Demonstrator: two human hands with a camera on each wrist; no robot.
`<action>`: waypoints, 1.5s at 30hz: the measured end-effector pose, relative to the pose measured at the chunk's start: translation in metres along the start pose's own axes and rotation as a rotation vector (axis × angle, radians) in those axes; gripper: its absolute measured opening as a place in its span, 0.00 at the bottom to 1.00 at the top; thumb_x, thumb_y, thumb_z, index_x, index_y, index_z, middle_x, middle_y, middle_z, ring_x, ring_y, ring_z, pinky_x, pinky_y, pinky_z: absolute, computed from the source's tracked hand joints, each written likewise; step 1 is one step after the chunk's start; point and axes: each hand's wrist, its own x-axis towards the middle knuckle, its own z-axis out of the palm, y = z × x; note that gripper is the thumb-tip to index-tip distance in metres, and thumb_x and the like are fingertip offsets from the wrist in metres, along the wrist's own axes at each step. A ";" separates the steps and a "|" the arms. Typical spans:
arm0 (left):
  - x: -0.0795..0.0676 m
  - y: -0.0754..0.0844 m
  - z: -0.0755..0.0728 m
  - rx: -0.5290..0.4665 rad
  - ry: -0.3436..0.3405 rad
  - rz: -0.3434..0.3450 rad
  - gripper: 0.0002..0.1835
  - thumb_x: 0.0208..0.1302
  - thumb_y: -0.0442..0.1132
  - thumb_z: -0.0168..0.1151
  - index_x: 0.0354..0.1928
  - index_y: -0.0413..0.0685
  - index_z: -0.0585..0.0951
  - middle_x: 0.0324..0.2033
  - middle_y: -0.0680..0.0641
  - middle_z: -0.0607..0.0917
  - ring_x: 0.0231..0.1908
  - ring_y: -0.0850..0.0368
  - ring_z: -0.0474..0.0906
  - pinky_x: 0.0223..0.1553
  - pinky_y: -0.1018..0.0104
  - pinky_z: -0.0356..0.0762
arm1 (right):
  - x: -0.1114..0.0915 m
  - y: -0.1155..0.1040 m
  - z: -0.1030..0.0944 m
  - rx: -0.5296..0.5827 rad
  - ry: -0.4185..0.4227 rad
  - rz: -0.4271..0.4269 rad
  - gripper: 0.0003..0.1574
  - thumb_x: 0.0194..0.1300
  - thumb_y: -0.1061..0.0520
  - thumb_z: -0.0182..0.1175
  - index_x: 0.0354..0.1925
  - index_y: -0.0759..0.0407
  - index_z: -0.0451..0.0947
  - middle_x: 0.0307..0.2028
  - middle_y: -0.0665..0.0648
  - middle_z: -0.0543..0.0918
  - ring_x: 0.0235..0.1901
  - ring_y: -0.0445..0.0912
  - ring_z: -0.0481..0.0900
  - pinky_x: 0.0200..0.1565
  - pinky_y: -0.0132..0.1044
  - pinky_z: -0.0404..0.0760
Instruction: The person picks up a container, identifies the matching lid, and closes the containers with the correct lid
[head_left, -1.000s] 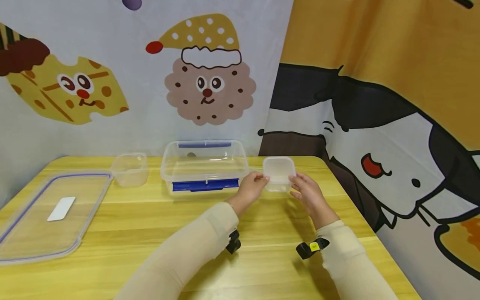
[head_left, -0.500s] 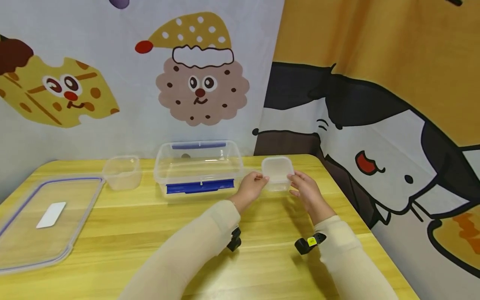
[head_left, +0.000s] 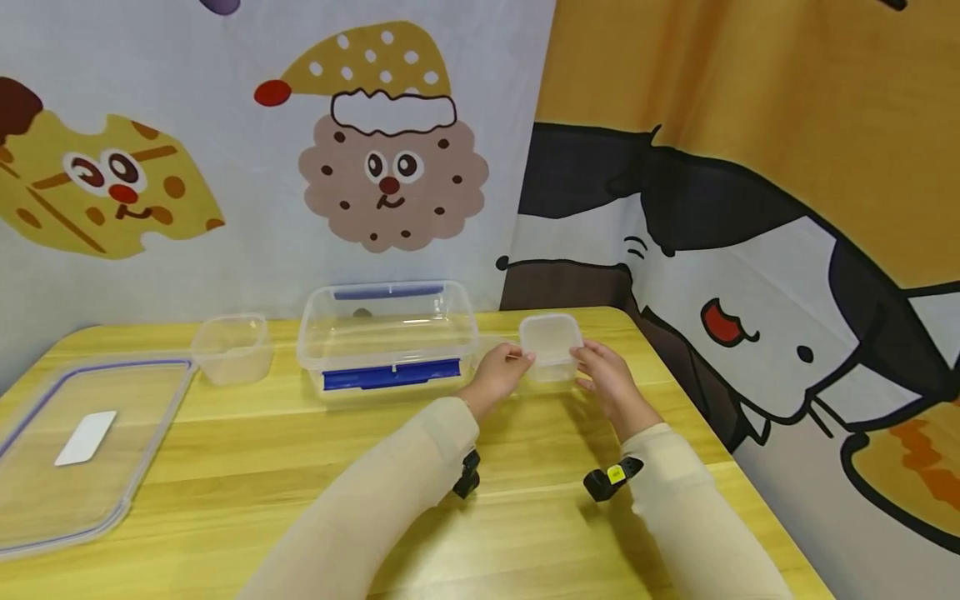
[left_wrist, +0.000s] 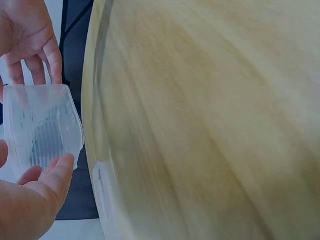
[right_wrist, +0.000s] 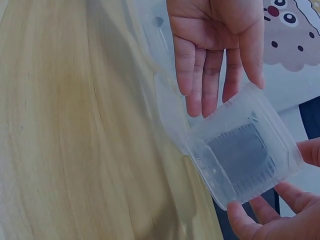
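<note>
A small clear plastic food container (head_left: 551, 340), with a whitish rounded-square top, is held up off the table between both hands. At its left side my left hand (head_left: 497, 377) pinches the rim with thumb and fingers. My right hand (head_left: 613, 385) grips the opposite side the same way. Both wrist views show the container's ribbed underside; in the right wrist view the container (right_wrist: 240, 150) is tilted. The left wrist view has the container (left_wrist: 45, 125) between the two hands, beyond the table's edge in the picture. Whether a separate lid sits on it, I cannot tell.
A large clear box (head_left: 386, 333) with blue latches stands at the back, left of the hands. Another small clear container (head_left: 234, 350) is left of it. A big clear lid (head_left: 150, 462) bearing a white card (head_left: 86, 438) lies at the left. A printed curtain (head_left: 390, 167) hangs behind.
The head view has turned slightly to the right. Both hands keep hold of the small container, which has shifted a little rightward from the large box.
</note>
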 end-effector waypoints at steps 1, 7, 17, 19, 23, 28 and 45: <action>0.000 0.000 0.001 -0.003 -0.002 -0.003 0.22 0.72 0.46 0.54 0.59 0.37 0.73 0.55 0.38 0.77 0.53 0.44 0.75 0.53 0.52 0.77 | 0.001 0.000 0.000 -0.001 0.001 -0.001 0.35 0.73 0.54 0.47 0.72 0.68 0.54 0.69 0.67 0.60 0.69 0.60 0.57 0.68 0.53 0.62; 0.003 -0.003 0.004 -0.020 -0.017 -0.024 0.22 0.73 0.46 0.53 0.60 0.38 0.72 0.56 0.38 0.77 0.54 0.45 0.75 0.53 0.53 0.77 | 0.002 0.004 -0.002 0.018 0.009 0.013 0.35 0.73 0.55 0.48 0.72 0.67 0.54 0.70 0.67 0.59 0.69 0.61 0.56 0.68 0.53 0.61; 0.006 -0.006 0.007 0.023 -0.035 -0.042 0.22 0.72 0.47 0.54 0.59 0.39 0.73 0.56 0.40 0.77 0.56 0.45 0.75 0.54 0.52 0.76 | 0.005 0.008 -0.006 0.012 0.017 0.046 0.35 0.73 0.54 0.48 0.73 0.66 0.54 0.71 0.66 0.57 0.70 0.60 0.56 0.69 0.51 0.61; 0.007 -0.006 0.008 0.014 -0.040 -0.046 0.23 0.72 0.47 0.54 0.60 0.39 0.72 0.57 0.40 0.77 0.56 0.45 0.74 0.54 0.52 0.76 | 0.006 0.008 -0.007 0.015 0.020 0.053 0.36 0.74 0.54 0.48 0.73 0.65 0.53 0.71 0.66 0.57 0.70 0.60 0.56 0.69 0.51 0.61; 0.008 -0.004 0.009 0.006 -0.046 -0.049 0.25 0.72 0.48 0.54 0.63 0.39 0.70 0.58 0.40 0.76 0.56 0.45 0.74 0.54 0.52 0.76 | 0.008 0.009 -0.009 0.022 0.022 0.061 0.36 0.74 0.53 0.48 0.73 0.65 0.53 0.72 0.65 0.57 0.70 0.60 0.56 0.69 0.50 0.61; 0.010 -0.004 0.012 0.011 -0.053 -0.042 0.26 0.72 0.48 0.54 0.64 0.40 0.70 0.59 0.40 0.75 0.57 0.45 0.73 0.55 0.52 0.75 | 0.011 0.010 -0.011 0.039 0.022 0.064 0.37 0.74 0.52 0.48 0.74 0.64 0.52 0.72 0.64 0.55 0.71 0.59 0.54 0.69 0.49 0.61; 0.021 0.003 0.022 0.068 -0.021 -0.044 0.25 0.72 0.50 0.54 0.64 0.44 0.71 0.59 0.42 0.76 0.57 0.47 0.74 0.54 0.55 0.77 | 0.020 0.013 -0.021 0.118 0.027 0.067 0.35 0.76 0.53 0.44 0.74 0.62 0.51 0.72 0.63 0.54 0.69 0.58 0.57 0.69 0.48 0.62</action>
